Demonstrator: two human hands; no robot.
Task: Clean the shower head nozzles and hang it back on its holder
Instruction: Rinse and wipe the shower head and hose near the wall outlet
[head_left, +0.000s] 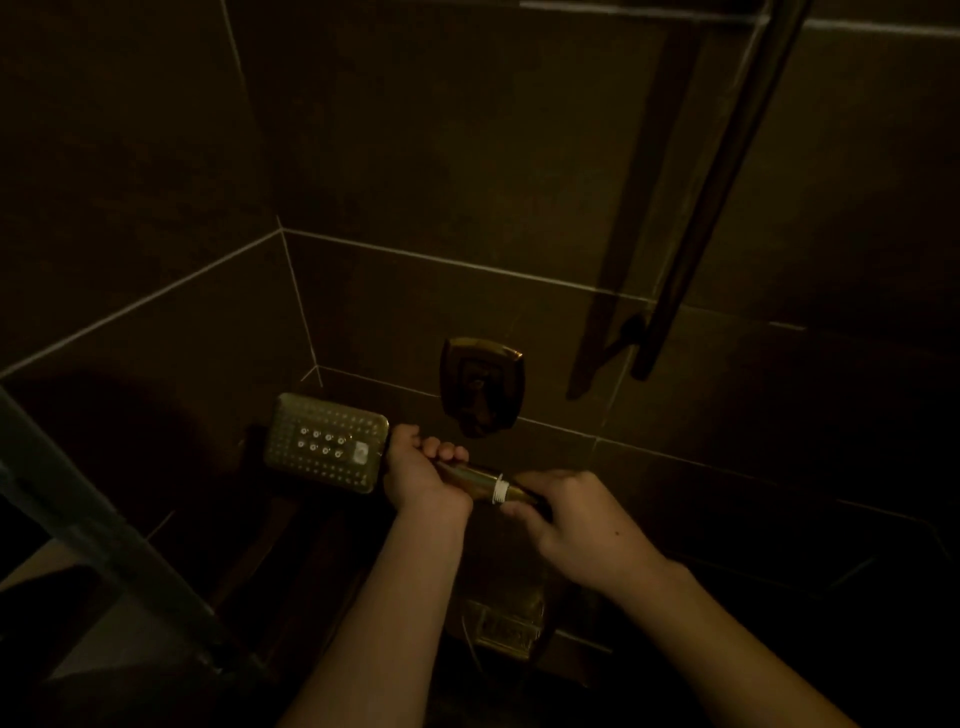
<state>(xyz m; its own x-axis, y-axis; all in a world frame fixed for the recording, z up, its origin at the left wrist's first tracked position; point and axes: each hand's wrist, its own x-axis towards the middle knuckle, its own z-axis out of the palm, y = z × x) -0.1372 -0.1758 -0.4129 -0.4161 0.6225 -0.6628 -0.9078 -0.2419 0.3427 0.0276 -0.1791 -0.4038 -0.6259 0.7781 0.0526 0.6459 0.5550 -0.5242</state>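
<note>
The light is dim. A rectangular shower head (326, 441) faces me, its rows of nozzles showing, held level at low centre. My left hand (422, 470) grips its handle just right of the head. A white threaded end (500, 490) shows at the handle's base. My right hand (571, 514) curls round the hose connector (522, 496) right at that end. A shiny wall fitting (482, 387) is mounted on the tiles just above both hands. I cannot make out the hose itself below my right hand.
Dark tiled walls (467, 182) meet in a corner at the left. A dark vertical rail (722, 182) runs down the wall at the right. A metal fixture (506, 623) sits low beneath my hands. A glass edge (104, 519) crosses the lower left.
</note>
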